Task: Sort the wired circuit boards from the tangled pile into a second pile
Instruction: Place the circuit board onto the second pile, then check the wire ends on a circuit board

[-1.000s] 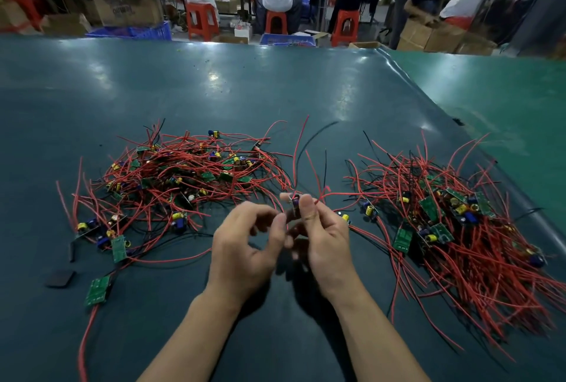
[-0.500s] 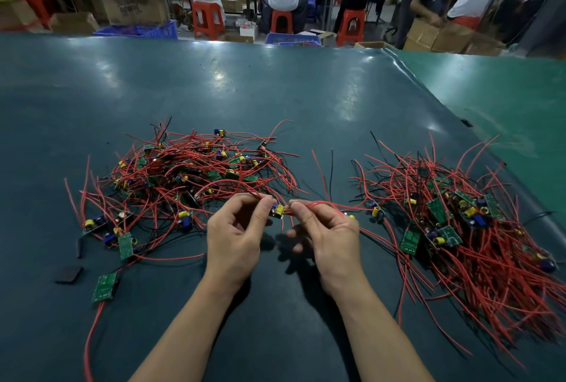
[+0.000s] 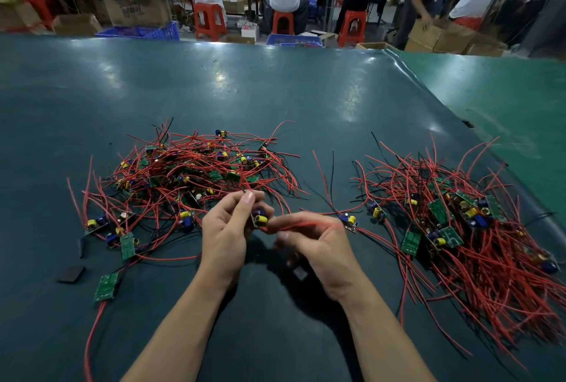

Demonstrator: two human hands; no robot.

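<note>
Head view, looking down on a dark green table (image 3: 275, 90): left hand (image 3: 225, 236) raised between two heaps, thumb and fingers pinching a small circuit board (image 3: 259, 218) (yellow and blue capacitors showing), with right hand (image 3: 318, 244) just beside it, blurred, fingers curled around that board's red wires (image 3: 294, 226). Tangled pile (image 3: 190, 176) behind the left hand; second pile (image 3: 465, 228) well to the right.
</note>
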